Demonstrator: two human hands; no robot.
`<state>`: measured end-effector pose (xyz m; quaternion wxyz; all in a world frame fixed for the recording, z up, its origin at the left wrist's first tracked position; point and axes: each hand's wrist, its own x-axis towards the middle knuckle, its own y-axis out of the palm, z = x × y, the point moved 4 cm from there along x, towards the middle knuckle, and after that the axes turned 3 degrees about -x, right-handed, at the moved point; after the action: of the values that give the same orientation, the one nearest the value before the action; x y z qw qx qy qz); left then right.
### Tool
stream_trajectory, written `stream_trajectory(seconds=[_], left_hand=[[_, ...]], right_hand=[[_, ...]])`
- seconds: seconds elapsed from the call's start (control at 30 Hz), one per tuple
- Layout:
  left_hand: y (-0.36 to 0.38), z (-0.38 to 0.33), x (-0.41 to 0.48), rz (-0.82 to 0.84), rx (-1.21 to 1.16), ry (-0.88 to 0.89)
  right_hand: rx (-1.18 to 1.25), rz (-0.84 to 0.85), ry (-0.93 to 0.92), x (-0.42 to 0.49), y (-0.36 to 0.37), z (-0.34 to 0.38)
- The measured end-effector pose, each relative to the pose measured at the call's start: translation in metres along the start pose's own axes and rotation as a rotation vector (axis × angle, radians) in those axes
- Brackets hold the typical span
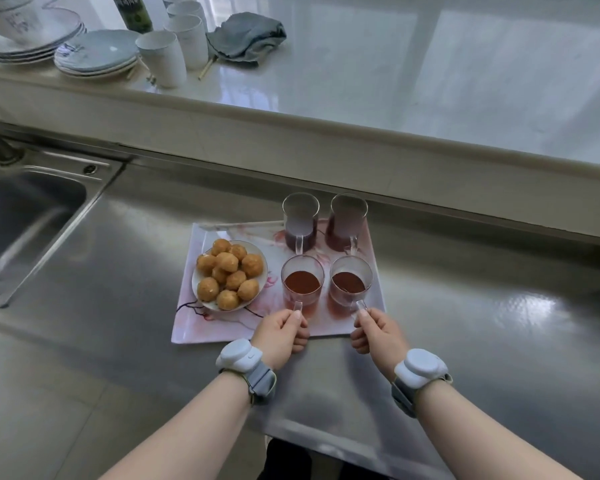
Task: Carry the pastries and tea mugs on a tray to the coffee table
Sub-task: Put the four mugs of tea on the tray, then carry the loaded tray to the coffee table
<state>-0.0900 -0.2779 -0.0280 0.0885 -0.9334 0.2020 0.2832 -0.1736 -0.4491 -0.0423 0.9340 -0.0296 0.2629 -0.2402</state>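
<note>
A pink floral tray (194, 327) lies on the steel counter. On its left stands a white plate (261, 278) heaped with several golden round pastries (227, 268). Four glass mugs of red tea stand on its right side: two at the back (300, 221) (347, 220) and two at the front. My left hand (282, 336) pinches the handle of the front left mug (302, 282). My right hand (378, 332) pinches the handle of the front right mug (350, 280). Both front mugs rest on the tray.
A steel sink (28, 216) is sunk into the counter at the left. Behind, a raised white ledge (361, 98) carries stacked plates (94, 55), white cups (161, 57), a grey cloth (246, 38) and a dark bottle (134, 12).
</note>
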Motion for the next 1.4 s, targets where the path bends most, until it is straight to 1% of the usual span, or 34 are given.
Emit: stream_trajectory(seconds=[0.17,0.23,0.3,0.37,0.43,0.5,0.63,0.7,0.77,0.83,0.9,0.97,1.0,1.1,1.27,1.33,1.4], left_hand=[[0.005,0.0,0.002,0.048,0.036,-0.026],[0.003,-0.001,0.004,0.061,0.081,-0.033],[-0.004,-0.002,0.007,0.045,0.125,-0.014],[-0.017,-0.003,0.011,-0.003,0.173,0.025],[-0.038,-0.006,0.015,-0.093,0.26,0.095],[-0.065,-0.013,0.02,-0.221,0.367,0.173],[-0.124,-0.029,0.031,-0.571,0.512,0.279],[-0.15,-0.03,0.038,-0.741,0.551,0.278],[-0.169,-0.026,0.046,-0.828,0.614,0.16],[-0.183,-0.017,0.057,-0.797,0.662,0.054],[-0.193,-0.008,0.068,-0.683,0.716,0.0],[-0.197,-0.001,0.077,-0.576,0.758,-0.003],[-0.199,0.001,0.079,-0.549,0.767,0.003],[-0.204,0.002,0.089,-0.538,0.799,0.016],[-0.206,-0.001,0.097,-0.511,0.864,0.049],[-0.204,-0.002,0.096,-0.537,0.873,0.079],[-0.201,-0.002,0.094,-0.565,0.854,0.108]], right_hand=[[-0.068,-0.026,-0.013,0.0,-0.003,0.002],[-0.114,-0.009,-0.013,0.001,-0.004,0.002],[-0.168,0.009,-0.014,0.002,-0.008,0.003],[-0.271,-0.008,-0.039,0.005,-0.016,0.003],[-0.381,-0.051,-0.064,0.009,-0.027,0.006],[-0.416,-0.123,-0.061,0.017,-0.039,0.007],[-0.457,-0.272,-0.085,0.043,-0.054,0.016],[-0.496,-0.288,-0.09,0.059,-0.052,0.022],[-0.533,-0.27,-0.067,0.076,-0.049,0.026],[-0.583,-0.247,-0.04,0.086,-0.046,0.031],[-0.592,-0.205,-0.024,0.095,-0.042,0.037],[-0.584,-0.141,-0.025,0.1,-0.039,0.041],[-0.599,-0.103,-0.034,0.103,-0.037,0.043],[-0.666,-0.045,-0.023,0.112,-0.034,0.046],[-0.704,0.023,-0.018,0.117,-0.031,0.051],[-0.698,0.029,-0.015,0.117,-0.031,0.049],[-0.669,0.0,-0.032,0.118,-0.033,0.047]])
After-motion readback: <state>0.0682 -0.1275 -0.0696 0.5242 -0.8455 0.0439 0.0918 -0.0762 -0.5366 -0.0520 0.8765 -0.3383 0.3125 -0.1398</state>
